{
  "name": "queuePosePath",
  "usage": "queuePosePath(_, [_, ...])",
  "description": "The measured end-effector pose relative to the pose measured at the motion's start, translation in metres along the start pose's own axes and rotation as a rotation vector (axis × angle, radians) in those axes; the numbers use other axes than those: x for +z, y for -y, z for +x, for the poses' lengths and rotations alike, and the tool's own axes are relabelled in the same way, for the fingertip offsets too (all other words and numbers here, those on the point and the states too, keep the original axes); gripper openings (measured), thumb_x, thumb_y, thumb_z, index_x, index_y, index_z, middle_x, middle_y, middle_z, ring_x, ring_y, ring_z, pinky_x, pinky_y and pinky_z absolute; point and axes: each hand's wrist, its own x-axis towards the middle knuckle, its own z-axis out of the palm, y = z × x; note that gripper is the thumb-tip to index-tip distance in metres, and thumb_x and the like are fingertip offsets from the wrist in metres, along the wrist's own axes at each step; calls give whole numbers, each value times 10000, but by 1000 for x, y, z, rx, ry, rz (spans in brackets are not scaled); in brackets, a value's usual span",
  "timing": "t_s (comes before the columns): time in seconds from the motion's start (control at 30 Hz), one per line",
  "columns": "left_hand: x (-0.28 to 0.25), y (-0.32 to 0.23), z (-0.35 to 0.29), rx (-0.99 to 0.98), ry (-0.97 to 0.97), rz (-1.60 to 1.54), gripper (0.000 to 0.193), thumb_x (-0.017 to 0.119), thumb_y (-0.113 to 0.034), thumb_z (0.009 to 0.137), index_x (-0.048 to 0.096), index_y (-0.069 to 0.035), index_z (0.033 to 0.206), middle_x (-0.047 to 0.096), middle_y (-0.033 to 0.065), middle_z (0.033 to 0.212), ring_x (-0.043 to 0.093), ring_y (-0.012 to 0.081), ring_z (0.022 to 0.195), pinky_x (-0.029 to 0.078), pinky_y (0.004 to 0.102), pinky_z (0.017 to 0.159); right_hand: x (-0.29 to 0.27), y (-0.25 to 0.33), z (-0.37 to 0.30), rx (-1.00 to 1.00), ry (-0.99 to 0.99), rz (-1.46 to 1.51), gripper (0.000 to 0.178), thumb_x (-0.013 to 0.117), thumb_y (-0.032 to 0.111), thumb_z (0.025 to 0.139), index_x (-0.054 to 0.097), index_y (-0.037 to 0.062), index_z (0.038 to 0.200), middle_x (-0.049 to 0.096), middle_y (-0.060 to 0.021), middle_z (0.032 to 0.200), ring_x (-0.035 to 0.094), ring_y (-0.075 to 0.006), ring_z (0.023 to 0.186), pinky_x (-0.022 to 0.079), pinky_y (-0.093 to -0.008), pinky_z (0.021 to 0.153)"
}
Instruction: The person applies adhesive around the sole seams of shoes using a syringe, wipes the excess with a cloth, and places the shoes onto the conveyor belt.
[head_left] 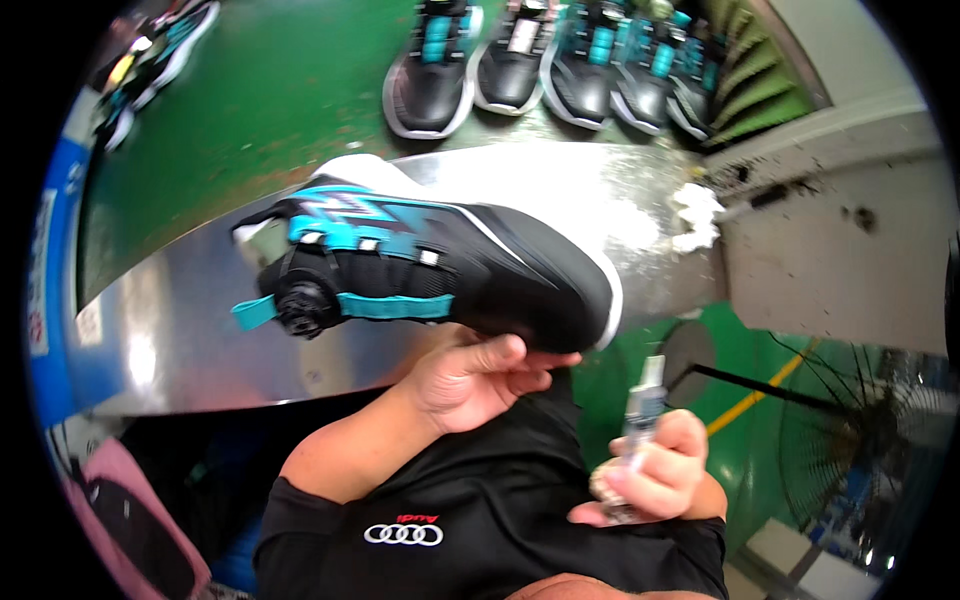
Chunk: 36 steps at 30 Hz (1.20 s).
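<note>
The left hand grips the shoe from below, its length running left-right at centre frame, while the right hand, lower right, is closed around a small bottle.

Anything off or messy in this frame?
White wad sits crumpled at the metal bench edge, with dark specks on the grey surface beside it. Shoe in left hand looks intact; right hand grips a small bottle.

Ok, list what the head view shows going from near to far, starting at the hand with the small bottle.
Right hand holding a small spray bottle → left hand under the black and teal shoe → shiny metal table → row of shoes on the green belt.
</note>
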Motion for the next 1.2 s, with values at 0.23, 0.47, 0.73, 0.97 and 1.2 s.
queuePosePath(0.23, [21,-14,-134,100,-493,219,618,658,-195,748,433,-26,1298,504,185,1279,491,323,1186,355,479,1033,21,-67,-18,256,73,98,608,808,405,617,579,47,1052,603,-55,860,462,-221,665,361,-324,618])
queuePosePath(0.47, [-8,-120,-215,774,-831,881,528,587,-195,826,431,51,1266,497,167,1296,500,272,1175,373,407,1029,49,-99,-13,492,48,351,588,758,270,627,551,16,1115,544,-68,868,422,-202,721,365,-290,621])
queuePosePath(0.73, [-21,-206,-91,821,-589,680,400,457,-328,909,551,-30,1158,611,140,1118,600,280,1014,491,449,886,48,-102,-25,907,-98,744,668,710,185,715,413,-25,1276,511,-98,1156,515,-157,1034,392,-283,917])
queuePosePath(0.97, [-31,-207,-72,743,-562,553,365,525,-308,877,583,-31,1108,633,145,1091,618,276,991,502,443,885,45,-92,-25,877,96,720,761,697,297,713,370,-81,1286,536,-136,1129,549,-220,1076,421,-312,904])
queuePosePath(1.2, [-44,-214,-78,789,-626,535,322,542,-272,849,627,-29,1042,661,144,1023,641,266,938,520,430,852,100,-93,12,587,-46,994,777,709,78,693,274,-27,1328,448,-152,1213,471,-209,1115,360,-317,943])
